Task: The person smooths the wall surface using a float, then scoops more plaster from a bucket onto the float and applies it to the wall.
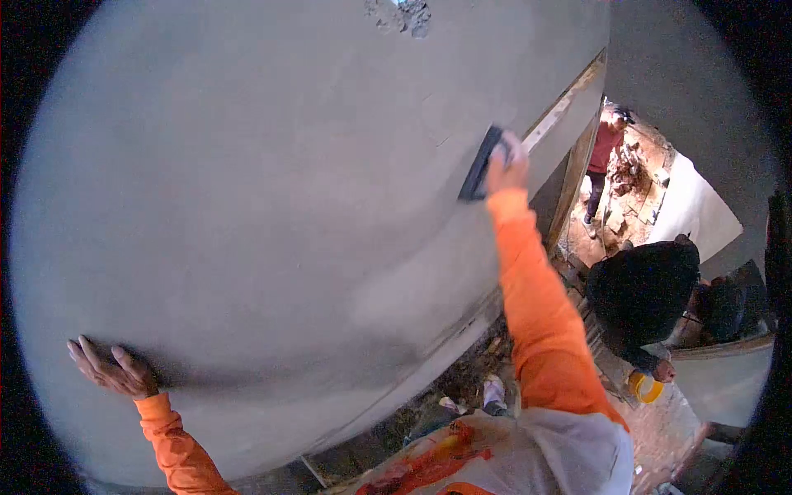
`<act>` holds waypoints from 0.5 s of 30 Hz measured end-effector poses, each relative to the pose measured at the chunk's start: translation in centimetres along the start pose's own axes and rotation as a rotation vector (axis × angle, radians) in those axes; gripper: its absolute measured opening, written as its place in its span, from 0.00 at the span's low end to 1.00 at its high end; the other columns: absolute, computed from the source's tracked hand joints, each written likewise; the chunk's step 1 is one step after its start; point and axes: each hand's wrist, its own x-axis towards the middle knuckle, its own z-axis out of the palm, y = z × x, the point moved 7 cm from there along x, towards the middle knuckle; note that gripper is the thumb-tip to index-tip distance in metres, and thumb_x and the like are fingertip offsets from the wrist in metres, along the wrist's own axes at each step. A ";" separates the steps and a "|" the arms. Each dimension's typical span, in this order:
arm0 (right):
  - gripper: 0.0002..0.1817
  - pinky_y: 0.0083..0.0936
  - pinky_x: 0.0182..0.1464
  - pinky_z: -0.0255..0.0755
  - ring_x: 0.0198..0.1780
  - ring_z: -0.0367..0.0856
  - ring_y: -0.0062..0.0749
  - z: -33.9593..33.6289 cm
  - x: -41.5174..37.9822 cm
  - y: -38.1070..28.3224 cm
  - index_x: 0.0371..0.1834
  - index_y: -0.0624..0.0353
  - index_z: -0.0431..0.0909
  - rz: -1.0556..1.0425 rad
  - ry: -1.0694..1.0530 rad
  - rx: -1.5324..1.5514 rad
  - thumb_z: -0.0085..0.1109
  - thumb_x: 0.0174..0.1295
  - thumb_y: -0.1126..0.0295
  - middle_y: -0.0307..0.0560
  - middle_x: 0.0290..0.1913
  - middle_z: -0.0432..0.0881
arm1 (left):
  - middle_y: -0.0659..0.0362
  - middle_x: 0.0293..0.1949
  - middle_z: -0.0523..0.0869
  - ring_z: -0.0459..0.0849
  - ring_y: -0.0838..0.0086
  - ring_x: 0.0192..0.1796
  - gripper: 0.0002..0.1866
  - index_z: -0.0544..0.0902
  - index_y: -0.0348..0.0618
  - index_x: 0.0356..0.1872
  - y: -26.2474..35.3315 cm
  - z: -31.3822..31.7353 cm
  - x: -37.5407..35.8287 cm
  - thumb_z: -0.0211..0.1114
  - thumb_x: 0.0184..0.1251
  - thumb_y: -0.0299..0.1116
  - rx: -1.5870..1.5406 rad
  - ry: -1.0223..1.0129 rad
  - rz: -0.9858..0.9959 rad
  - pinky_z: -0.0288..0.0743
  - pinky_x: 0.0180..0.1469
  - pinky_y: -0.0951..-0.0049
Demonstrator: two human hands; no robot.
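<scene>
A broad grey plastered wall (272,190) fills most of the head view. My right hand (508,163), at the end of an orange sleeve, grips a dark plastering float (480,165) near the wall's right edge. The float's face lies against or very close to the plaster; a lighter smoothed band shows below it. At lower left my left hand (114,369) rests on or just off the wall, fingers spread, holding nothing. A rough patch (400,15) with a small bright hole breaks the plaster at the top.
A wooden strip (569,103) runs along the wall's right edge beside an opening. A person in dark clothing (643,293) stands at right, one hand by a yellow container (646,388). Farther off, another person in a red top (606,148) stands on rubble-strewn ground.
</scene>
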 end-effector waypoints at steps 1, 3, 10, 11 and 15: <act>0.19 0.39 0.62 0.63 0.56 0.71 0.50 0.0 1.6 0.6 0.54 0.64 0.72 0.006 -0.008 0.047 0.51 0.62 0.67 0.58 0.52 0.75 | 0.44 0.66 0.65 0.62 0.51 0.68 0.31 0.68 0.39 0.64 -0.2 0.0 -0.1 0.44 0.71 0.54 0.004 0.002 0.002 0.51 0.69 0.51; 0.18 0.39 0.62 0.63 0.56 0.71 0.50 0.4 -0.7 -0.4 0.54 0.65 0.72 -0.039 -0.005 0.017 0.51 0.62 0.68 0.58 0.53 0.75 | 0.44 0.66 0.65 0.62 0.51 0.68 0.31 0.68 0.39 0.64 0.4 0.0 0.1 0.44 0.71 0.54 -0.010 0.005 0.015 0.51 0.69 0.51; 0.20 0.45 0.68 0.52 0.56 0.69 0.56 2.0 -37.1 -4.4 0.56 0.60 0.71 0.085 -0.893 0.052 0.54 0.59 0.69 0.60 0.51 0.74 | 0.42 0.66 0.65 0.63 0.50 0.67 0.31 0.69 0.38 0.63 -1.0 0.1 -0.7 0.46 0.70 0.54 -0.006 -0.005 -0.006 0.54 0.68 0.51; 0.22 0.46 0.66 0.55 0.59 0.68 0.56 0.7 -42.4 -2.5 0.56 0.57 0.71 0.276 -0.968 0.153 0.58 0.56 0.72 0.61 0.54 0.73 | 0.42 0.66 0.65 0.63 0.50 0.67 0.31 0.69 0.38 0.63 -0.7 -0.3 -0.7 0.46 0.70 0.54 -0.019 0.018 0.011 0.54 0.68 0.51; 0.31 0.46 0.67 0.53 0.63 0.64 0.59 -1.2 -43.2 9.8 0.64 0.61 0.63 0.304 -1.194 -0.520 0.54 0.59 0.59 0.64 0.60 0.69 | 0.41 0.66 0.64 0.63 0.50 0.67 0.33 0.71 0.38 0.62 0.2 -0.3 -0.1 0.47 0.68 0.57 -0.076 0.014 -0.040 0.54 0.67 0.50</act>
